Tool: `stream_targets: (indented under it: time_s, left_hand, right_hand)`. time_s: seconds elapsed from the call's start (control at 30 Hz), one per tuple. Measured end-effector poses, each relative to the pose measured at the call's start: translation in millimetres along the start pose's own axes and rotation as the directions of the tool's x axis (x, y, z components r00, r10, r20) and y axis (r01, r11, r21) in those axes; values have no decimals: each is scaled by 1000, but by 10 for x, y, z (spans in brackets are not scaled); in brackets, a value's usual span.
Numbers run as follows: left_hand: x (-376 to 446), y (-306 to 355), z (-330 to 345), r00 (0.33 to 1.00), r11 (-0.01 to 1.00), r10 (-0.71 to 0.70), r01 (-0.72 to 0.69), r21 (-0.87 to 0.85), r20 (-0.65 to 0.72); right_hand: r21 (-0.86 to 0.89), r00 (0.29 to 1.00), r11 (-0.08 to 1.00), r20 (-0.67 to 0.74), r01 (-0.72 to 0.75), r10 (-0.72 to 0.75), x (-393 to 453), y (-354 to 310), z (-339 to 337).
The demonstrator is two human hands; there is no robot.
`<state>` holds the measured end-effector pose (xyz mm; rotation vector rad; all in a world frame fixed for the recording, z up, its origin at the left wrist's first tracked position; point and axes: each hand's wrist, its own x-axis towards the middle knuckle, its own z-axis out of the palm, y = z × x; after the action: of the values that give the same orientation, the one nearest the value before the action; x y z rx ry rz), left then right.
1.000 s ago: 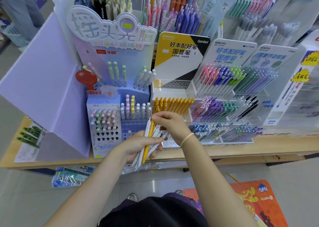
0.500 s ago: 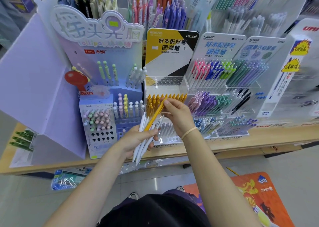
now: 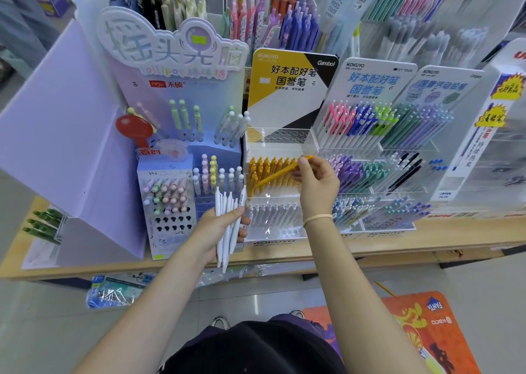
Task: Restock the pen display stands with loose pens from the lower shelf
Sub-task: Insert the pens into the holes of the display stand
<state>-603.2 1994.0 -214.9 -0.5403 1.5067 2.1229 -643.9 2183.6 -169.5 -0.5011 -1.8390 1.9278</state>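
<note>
Stand: the clear Kokuyo display stand (image 3: 280, 146) has an empty top tier above its yellow row (image 3: 270, 171).
Left hand: the left hand (image 3: 219, 225) grips a bundle of white pens (image 3: 227, 225), fingers curled round them.
Right hand: the right hand (image 3: 316, 180) pinches the yellow pen (image 3: 280, 173), pulled from the bundle a second ago and now raised over the yellow row, likely ready to slot in.
</note>
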Motion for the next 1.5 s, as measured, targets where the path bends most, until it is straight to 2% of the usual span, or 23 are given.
stream_targets:
  time_s: [0.33,0.5,0.67,0.83,0.97,1.07,1.13,1.2,1.27,1.33,1.4,1.5]
  left_hand:
    - [-33,63,-39,998,1000,11,-11,2,54]
    - [-37,98,-75,997,1000,11,-11,3,74]
    - [-55,123,-73,994,1000,7,-9,25,105]
    - [-66,159,-67,993,1000,-1,0,12,115]
    - [-90,183,-51,991,999,-27,24,31,132]
    - [-116,194,-44,986,998,-60,55,39,158]
    - [-119,195,-32,985,999,-50,47,26,167]
    - [-112,200,-20,984,999,-34,30,28,172]
    - [-100,195,-9,983,998,-29,19,58,182]
    - [-90,186,19,977,996,-37,19,84,212]
    - [-77,167,61,971,996,-50,30,89,235]
    - [-48,93,86,970,994,-81,63,86,227]
  right_hand:
    - [-286,978,946,184,152,-101,-25,258,171]
    - [-387,960,911,277,143,-33,-3,334,220]
    - [-341,963,938,268,57,38,17,304,239]
    - [-420,942,905,325,61,87,-17,387,272]
    - [-455,943,887,321,73,87,-16,363,298]
    - [-491,934,870,326,38,143,-14,295,287]
    - [-479,927,877,339,23,161,-47,215,250]
    - [-389,895,920,392,-45,210,-104,122,202]
    - [-299,808,937,499,-179,313,-155,69,153]
    - [-279,735,931,575,-237,360,-180,79,107]
    - [-243,742,934,568,-262,356,-185,97,58]
    - [-117,798,932,487,-344,355,-173,108,-48]
